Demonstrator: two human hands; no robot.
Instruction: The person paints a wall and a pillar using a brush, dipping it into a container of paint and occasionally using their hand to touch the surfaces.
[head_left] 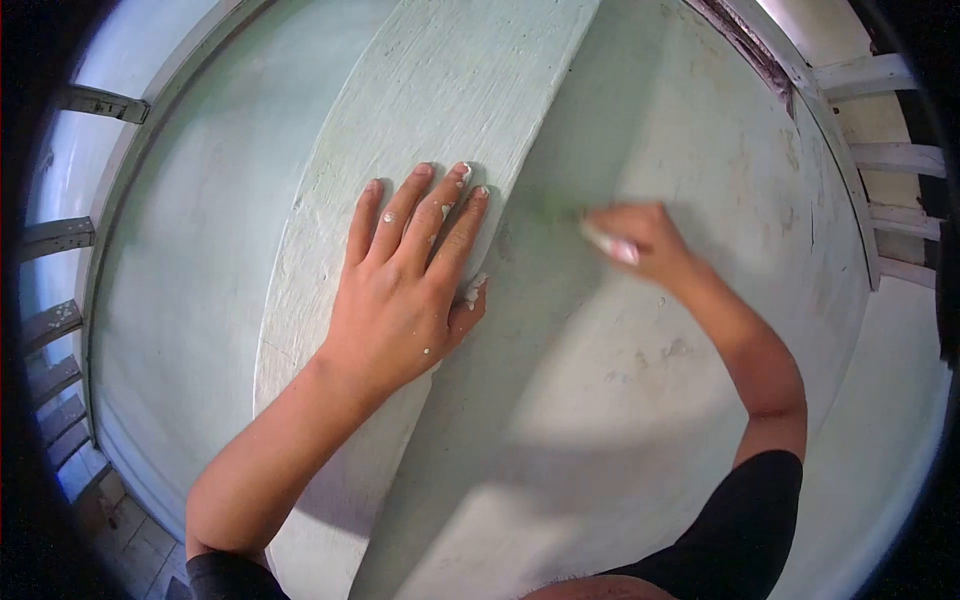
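My left hand (405, 275) lies flat with fingers spread on a long, pale green painted wooden board (440, 90). White paint spots mark its fingers and thumb. To the right, my right hand (645, 240) is closed around a paintbrush (615, 245), its pale handle with a pink patch showing by the thumb. Motion smears the brush's tip, which is close over the pale green panel (630, 390) beside the board's right edge. The panel has brown stains and scuffs.
A curved-looking frame (90, 290) edges the panel on the left, with several wooden slats (55, 325) beyond it. More pale slats (900, 158) stand at the right. Damaged, splintered wood (755, 60) shows at the upper right. Floor tiles (135, 545) appear at the lower left.
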